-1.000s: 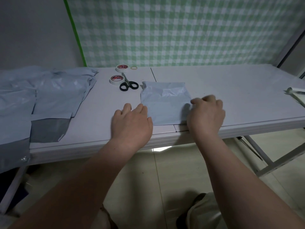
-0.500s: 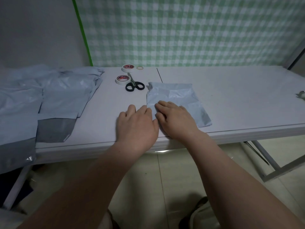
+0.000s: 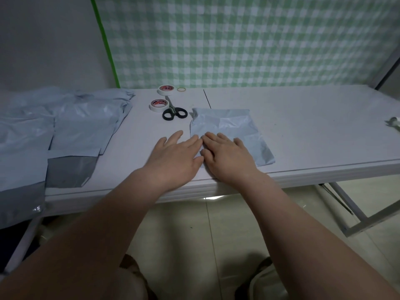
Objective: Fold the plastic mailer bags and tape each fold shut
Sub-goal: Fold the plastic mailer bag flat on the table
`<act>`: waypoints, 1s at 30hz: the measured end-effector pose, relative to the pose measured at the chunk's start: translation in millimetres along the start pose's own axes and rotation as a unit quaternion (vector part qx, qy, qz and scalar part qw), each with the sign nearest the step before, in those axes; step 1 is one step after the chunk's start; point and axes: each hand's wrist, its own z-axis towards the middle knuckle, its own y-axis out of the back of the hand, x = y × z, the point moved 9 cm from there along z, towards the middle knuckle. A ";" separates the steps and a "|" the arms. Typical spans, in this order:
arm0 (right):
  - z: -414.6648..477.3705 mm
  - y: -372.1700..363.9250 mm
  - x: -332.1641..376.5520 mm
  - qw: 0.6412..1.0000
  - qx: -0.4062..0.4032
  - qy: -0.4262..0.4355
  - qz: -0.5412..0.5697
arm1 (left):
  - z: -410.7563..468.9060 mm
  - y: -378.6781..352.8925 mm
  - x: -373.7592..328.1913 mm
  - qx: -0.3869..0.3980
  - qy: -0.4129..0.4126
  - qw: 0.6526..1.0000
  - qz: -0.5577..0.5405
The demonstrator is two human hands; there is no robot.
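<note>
A folded light-blue mailer bag (image 3: 229, 126) lies flat on the white table (image 3: 303, 118) near its front edge. My right hand (image 3: 227, 156) lies palm down on the bag's near left part, fingers straight. My left hand (image 3: 175, 158) rests flat beside it, mostly on the table, its fingertips reaching the bag's left edge. Two rolls of white tape (image 3: 159, 105) (image 3: 165, 90) and black-handled scissors (image 3: 174, 112) sit just behind my left hand.
A heap of unfolded blue-grey mailer bags (image 3: 65, 131) covers the table's left end and hangs over its front. A small rubber band (image 3: 181, 89) lies by the far tape roll. A small pale object (image 3: 392, 122) sits at the right edge. Checked cloth covers the wall.
My right hand slid from the bag's right edge to its left side, next to my left hand, and flattened there. The view shifted a little to the left.
</note>
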 end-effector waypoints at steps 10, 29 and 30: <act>-55.7 15.8 13.4 0.974 -0.224 0.024 -0.024 | 2.2 -9.5 2.1 0.061 -0.002 0.998 -0.006; -106.6 31.3 -47.7 0.960 -0.259 -0.087 -0.064 | 1.9 -7.9 7.4 0.092 0.022 0.993 -0.070; -109.3 33.0 -52.4 0.957 -0.269 -0.095 -0.059 | 1.5 -8.0 7.3 0.095 0.022 0.992 -0.074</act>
